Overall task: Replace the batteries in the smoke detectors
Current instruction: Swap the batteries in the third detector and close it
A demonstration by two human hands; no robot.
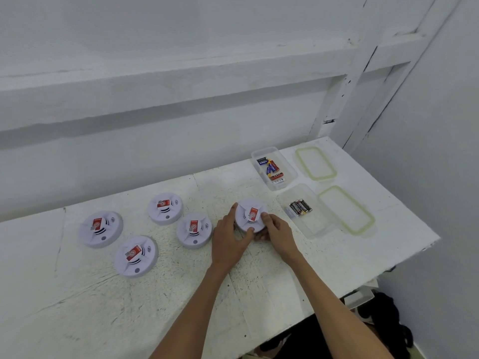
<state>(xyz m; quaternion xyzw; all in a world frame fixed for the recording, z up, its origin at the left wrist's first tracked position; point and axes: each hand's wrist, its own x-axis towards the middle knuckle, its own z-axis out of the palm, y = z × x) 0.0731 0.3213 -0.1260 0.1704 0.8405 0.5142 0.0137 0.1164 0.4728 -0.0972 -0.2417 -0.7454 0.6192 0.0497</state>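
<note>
Both hands are on one smoke detector (251, 214), right of centre in the frame. The left hand (229, 237) curls round its left and near edge, and the right hand (276, 229) clamps it, thumb on top and fingers tucked under. Upper right, a clear container (286, 165) holds mixed batteries (272, 169). Just below it, a second container (314, 226) holds black batteries (300, 207). Two green-rimmed lids (316, 164) (346, 209) lie beside them. Four more detectors (165, 208) (194, 230) (100, 229) (136, 256) sit face up to the left on the white bench (155, 307).
</note>
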